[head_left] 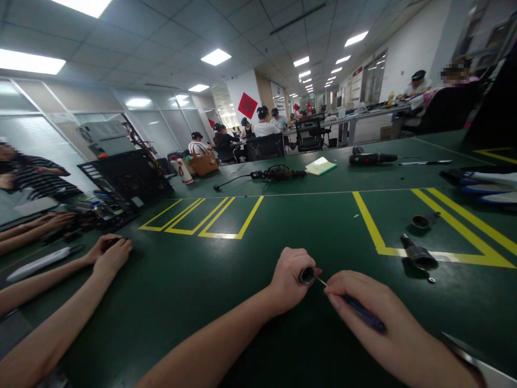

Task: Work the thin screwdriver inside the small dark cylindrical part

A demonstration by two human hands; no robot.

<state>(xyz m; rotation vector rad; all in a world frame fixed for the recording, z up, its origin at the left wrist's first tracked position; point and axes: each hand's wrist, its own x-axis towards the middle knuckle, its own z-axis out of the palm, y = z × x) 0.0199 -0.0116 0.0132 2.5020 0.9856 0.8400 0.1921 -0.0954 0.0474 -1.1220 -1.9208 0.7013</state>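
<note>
My left hand is closed around a hollow metal cylindrical part, its round open end turned towards me. In my right hand is a screwdriver with a dark bluish handle. Its thin shaft points into the mouth of the part; how deep the tip sits I cannot tell. To the right, a dark metal housing with a narrow neck lies on its side across the yellow tape. A similar cup-shaped metal part lies behind it, and a small metal ring is in front.
The green table carries yellow tape outlines. Further back are a cabled device, a notepad and a dark power tool. At left, a co-worker's hands hold a dark object; a black metal case stands behind.
</note>
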